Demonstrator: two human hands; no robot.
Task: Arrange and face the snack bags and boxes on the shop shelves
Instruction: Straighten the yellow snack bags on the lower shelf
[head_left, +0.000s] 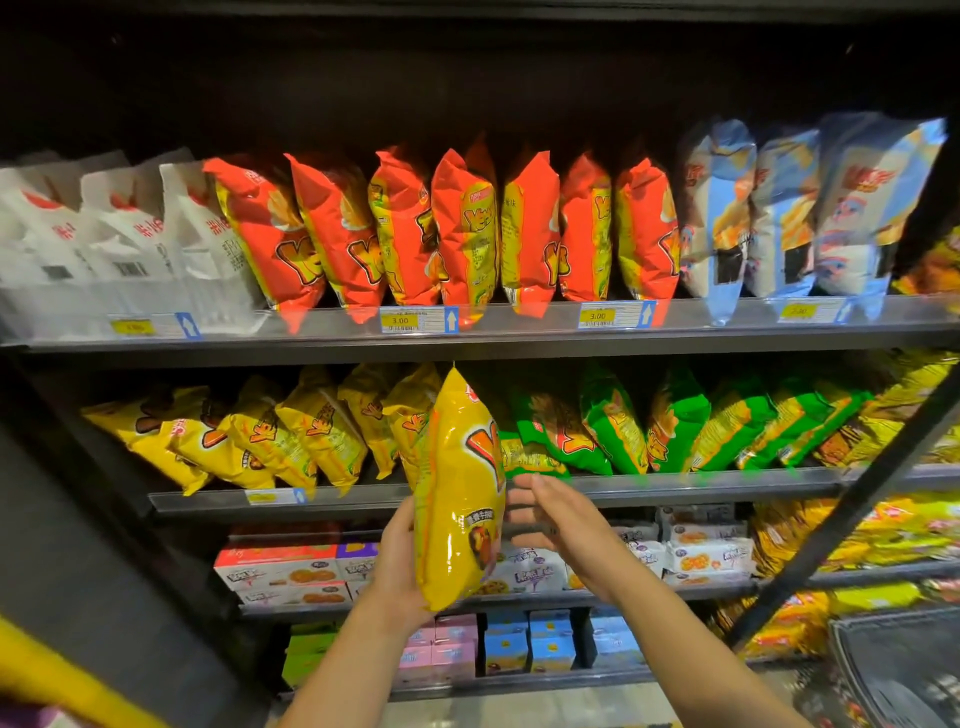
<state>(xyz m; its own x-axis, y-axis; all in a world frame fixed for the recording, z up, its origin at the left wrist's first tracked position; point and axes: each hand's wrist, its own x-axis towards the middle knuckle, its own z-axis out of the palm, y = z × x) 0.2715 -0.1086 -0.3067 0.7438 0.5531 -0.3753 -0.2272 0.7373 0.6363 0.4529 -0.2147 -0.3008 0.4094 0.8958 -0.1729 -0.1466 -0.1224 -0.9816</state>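
My left hand (397, 564) grips a yellow snack bag (457, 493) from its left side and holds it upright in front of the second shelf (675, 486). My right hand (545, 519) hovers just right of the bag with fingers straight, apart from it or barely touching. Behind the bag, a row of yellow bags (270, 436) leans on the left of that shelf and green bags (675, 426) fill the right. Orange bags (467, 234) stand on the shelf above.
White bags (104, 244) and blue-white bags (810, 213) flank the orange ones on the upper shelf. Boxes (291, 571) sit on the lower shelves. A dark slanted post (852, 509) crosses the right side, with more yellow packets (857, 535) behind it.
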